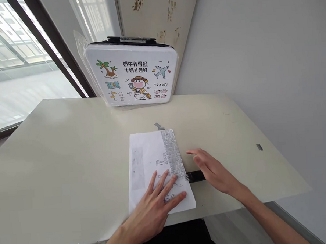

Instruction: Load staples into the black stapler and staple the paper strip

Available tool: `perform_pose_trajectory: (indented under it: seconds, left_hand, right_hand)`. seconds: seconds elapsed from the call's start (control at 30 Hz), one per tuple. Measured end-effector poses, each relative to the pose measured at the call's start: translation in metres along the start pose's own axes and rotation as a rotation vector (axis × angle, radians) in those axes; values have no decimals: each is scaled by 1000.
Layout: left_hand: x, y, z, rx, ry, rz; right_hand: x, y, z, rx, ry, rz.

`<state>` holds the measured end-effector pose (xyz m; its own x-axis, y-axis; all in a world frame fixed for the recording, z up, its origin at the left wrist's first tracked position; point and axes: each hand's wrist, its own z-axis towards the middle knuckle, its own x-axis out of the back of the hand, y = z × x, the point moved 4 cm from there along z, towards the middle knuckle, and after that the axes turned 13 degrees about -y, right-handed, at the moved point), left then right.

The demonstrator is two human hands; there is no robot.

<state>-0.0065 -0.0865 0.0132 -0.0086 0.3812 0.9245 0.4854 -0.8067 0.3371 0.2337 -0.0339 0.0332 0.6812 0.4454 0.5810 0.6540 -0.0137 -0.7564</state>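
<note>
Pressing flat with fingers spread, the left hand (154, 207) lay palm-down on the lower part of a white sheet of paper (149, 163), its fingertips fanned toward the sheet's right edge. The right hand (212, 170) was open too, fingers straight and loosely together, held low just right of the sheet; whether it touched the tabletop could not be told. Its fingers pointed left, toward a strip of silvery tape (172, 154).

The sheet lay near the front edge of the table (57, 150), about at its middle — a rectangle with its long axis running away from the person, tilted slightly. The paper was thin and flat, faintly printed in small grey text too fine to read, with a pale grey block at its left. The strip ran along the sheet's right margin on the same axis, glossy, with a crinkled grid texture. A short black flat piece (196, 176) stuck out from under the strip's lower end, between the two hands.

Farther back a white rounded case (132, 76) stood upright at the table's far edge against the wall, wrapped in clear film — printed with a palm tree, an airplane, a cartoon cow traveller, the word "TRAVEL" and the lines "奶牛养得好, 牛奶才会好". A small grey scrap (260, 147) lay on the table, well to the right.
</note>
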Motion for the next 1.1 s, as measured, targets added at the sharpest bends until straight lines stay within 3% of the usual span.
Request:
perform_pose_trajectory:
  seconds: [0.33,1.1]
  left_hand:
    - [2,0,5,-57,32,-20]
    - [-3,-3,8,-105,-4,-33]
  right_hand:
    - [-19,-15,20,-61,-31,-286]
    - [-25,-17,24,-121,-57,-378]
